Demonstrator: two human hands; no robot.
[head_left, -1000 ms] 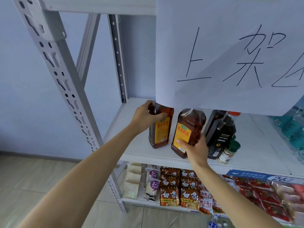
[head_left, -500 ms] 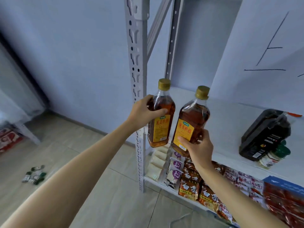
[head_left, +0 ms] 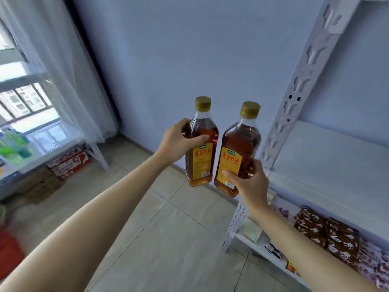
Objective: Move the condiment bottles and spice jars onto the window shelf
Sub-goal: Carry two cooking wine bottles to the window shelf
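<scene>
The window shelf, a low white shelf under the curtained window, lies to the left of the 2 bottles and further from the camera, with open tiled floor between. The left hand is the nearer to it; the metal rack stands just right of the bottles.

Both bottles are held upright in the air, long axes near vertical, gold caps up, side by side and close together; whether they touch I cannot tell. The left hand wraps its fingers and thumb round the shoulder of the left bottle. The right hand grips the lower body of the right bottle, thumb across the yellow label. By my reading, the carry leftward to the window shelf comes next.
</scene>
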